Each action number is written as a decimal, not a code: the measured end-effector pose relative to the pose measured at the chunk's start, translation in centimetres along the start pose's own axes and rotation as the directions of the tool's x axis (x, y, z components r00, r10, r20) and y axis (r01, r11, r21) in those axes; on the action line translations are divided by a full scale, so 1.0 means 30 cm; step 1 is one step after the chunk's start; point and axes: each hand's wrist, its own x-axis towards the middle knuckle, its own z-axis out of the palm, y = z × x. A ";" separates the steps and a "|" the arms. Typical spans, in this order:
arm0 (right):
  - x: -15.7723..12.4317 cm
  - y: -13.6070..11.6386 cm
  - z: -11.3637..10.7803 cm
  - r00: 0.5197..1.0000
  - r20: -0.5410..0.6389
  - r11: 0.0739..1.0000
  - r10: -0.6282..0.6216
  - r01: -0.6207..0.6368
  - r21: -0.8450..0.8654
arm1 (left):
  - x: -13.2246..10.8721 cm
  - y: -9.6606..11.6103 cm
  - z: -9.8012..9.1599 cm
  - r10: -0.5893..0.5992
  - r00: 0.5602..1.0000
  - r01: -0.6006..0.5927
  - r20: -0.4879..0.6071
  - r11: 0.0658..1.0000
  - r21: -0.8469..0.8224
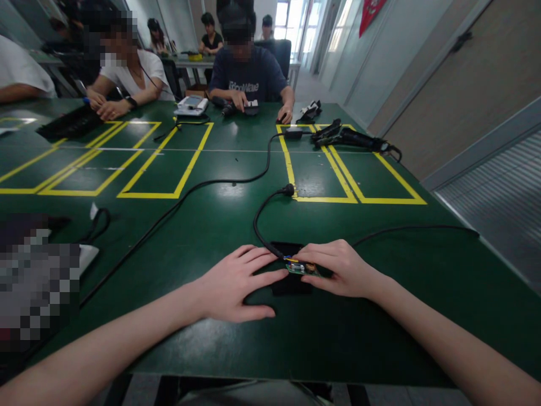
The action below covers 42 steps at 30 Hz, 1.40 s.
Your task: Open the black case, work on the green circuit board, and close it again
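A wide green table (236, 208) is filling most of the view, and everything below is being placed against it. Yellow tape rectangles (355, 175) are lying across its middle and far half. Across its far edge two people are sitting: one in a dark blue shirt (247, 76) is resting both hands on small devices, and one in a white shirt (135, 70) is leaning in with a pen. At the table's left near corner a blurred-out patch is hiding whatever is lying there, with a white edge and a looped strap (98, 223) sticking out beside it.

A long black cable (177, 203) is running from the table's far centre down toward the left near side. A second, shorter black cord (264, 217) is curling from a round plug near the tape down to the near centre, crossing the bare space just ahead of the hands.

At the table's near centre a flat black casing (291, 285) is lying open-faced, holding a small green circuit board (301, 268) with coloured wires; the fingers are covering much of both, so details are hard to make out.

The left hand (234, 285) is lying flat with fingers spread, fingertips pressing the casing's left edge. The right hand (338, 269) is curling over the board, its thumb and fingers pinching it.
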 end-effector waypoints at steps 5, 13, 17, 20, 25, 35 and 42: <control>0.001 0.009 0.004 1.000 0.015 0.999 0.016 -0.015 -0.039 | -0.004 -0.012 0.002 0.016 0.999 -0.014 -0.028 0.997 0.074; 0.002 0.010 0.010 0.999 0.041 0.999 0.028 -0.027 -0.036 | -0.005 -0.010 -0.018 0.099 0.936 -0.058 -0.337 0.990 0.128; 0.007 0.000 0.020 0.998 0.056 0.999 0.024 -0.022 -0.042 | 0.007 -0.020 -0.015 0.030 0.957 0.009 -0.290 0.991 0.130; 0.010 -0.004 0.026 0.997 0.071 0.998 0.031 -0.028 -0.049 | 0.019 -0.026 -0.008 0.001 0.973 0.022 -0.232 0.995 0.097; 0.008 0.003 0.034 0.999 0.044 0.999 0.023 -0.020 -0.046 | 0.023 -0.019 -0.005 -0.042 0.976 0.063 -0.216 0.994 0.089; 0.007 0.021 0.024 0.999 -0.025 1.000 0.024 -0.024 -0.011 | 0.017 -0.034 0.003 -0.140 0.950 0.185 -0.280 0.972 0.142; -0.005 0.035 0.011 0.994 -0.016 0.994 0.109 -0.109 0.004 | 0.016 -0.029 0.003 -0.236 0.937 0.266 -0.259 0.960 0.088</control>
